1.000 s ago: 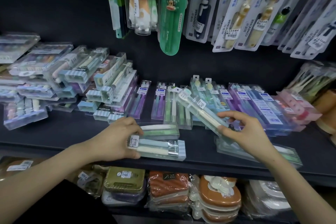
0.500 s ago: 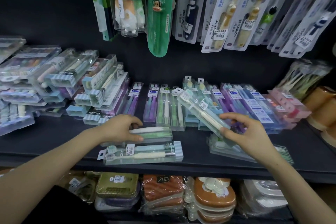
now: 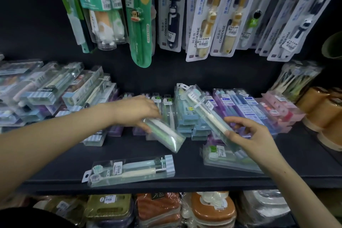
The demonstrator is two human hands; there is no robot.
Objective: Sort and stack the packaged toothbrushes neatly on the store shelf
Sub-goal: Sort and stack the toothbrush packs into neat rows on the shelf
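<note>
Hands each grip a toothbrush pack (image 3: 207,114), heads angled up-left toward rear.

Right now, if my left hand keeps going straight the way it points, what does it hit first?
Probably the upright green-and-white toothbrush packs just past the left hand; depth is unclear.

Black back wall (image 3: 37,15), dark shelf board (image 3: 299,163) (front edge matte), dim, perhaps overhead, light

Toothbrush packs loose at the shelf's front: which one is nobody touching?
The striped-end pack lying flat by the front edge; the left hand and right hand each hold another.
</note>
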